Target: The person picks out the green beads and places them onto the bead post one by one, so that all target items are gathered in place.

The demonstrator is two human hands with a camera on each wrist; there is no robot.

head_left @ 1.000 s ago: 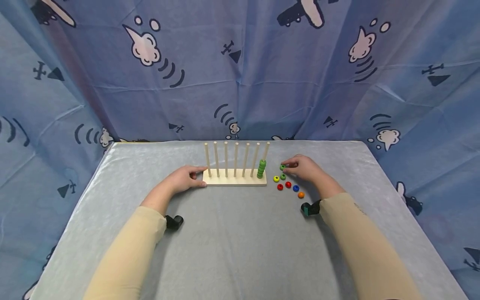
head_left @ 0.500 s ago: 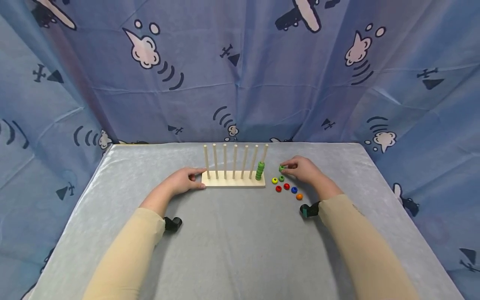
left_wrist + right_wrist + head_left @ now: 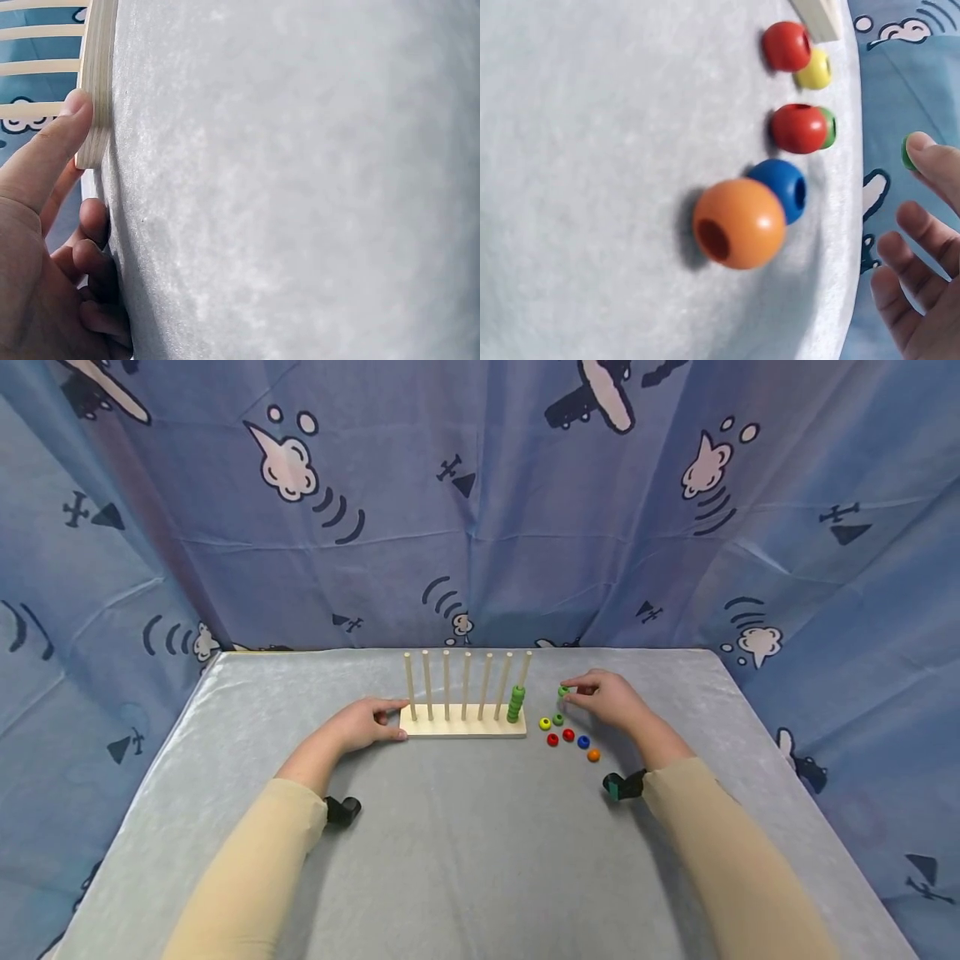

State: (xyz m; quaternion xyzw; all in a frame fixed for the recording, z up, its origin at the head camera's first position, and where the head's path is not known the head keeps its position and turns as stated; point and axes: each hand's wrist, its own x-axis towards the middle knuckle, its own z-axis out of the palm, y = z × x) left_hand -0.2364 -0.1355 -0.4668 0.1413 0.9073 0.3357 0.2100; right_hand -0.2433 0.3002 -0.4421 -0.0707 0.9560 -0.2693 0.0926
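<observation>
A wooden peg rack (image 3: 462, 729) with several upright pegs stands on the table, and a stack of green beads (image 3: 516, 704) sits on its rightmost peg. My left hand (image 3: 363, 724) pinches the left end of its base, thumb along the front edge, as the left wrist view also shows. Right of the rack, my right hand (image 3: 606, 695) holds a green bead (image 3: 563, 691) between thumb and index finger, off the table. In the right wrist view that bead (image 3: 907, 152) is mostly covered by the thumb, and the other fingers are loosely bent.
Loose beads lie near my right hand: yellow (image 3: 545, 723), green (image 3: 558, 720), two red beads (image 3: 552, 740), blue (image 3: 583, 742) and orange (image 3: 594, 755). A grey cloth covers the table (image 3: 450, 843). A blue printed curtain (image 3: 405, 510) hangs behind and beside it.
My right hand has lifted the green bead off the table. My left hand keeps its grip on the rack. The whole view has shifted slightly.
</observation>
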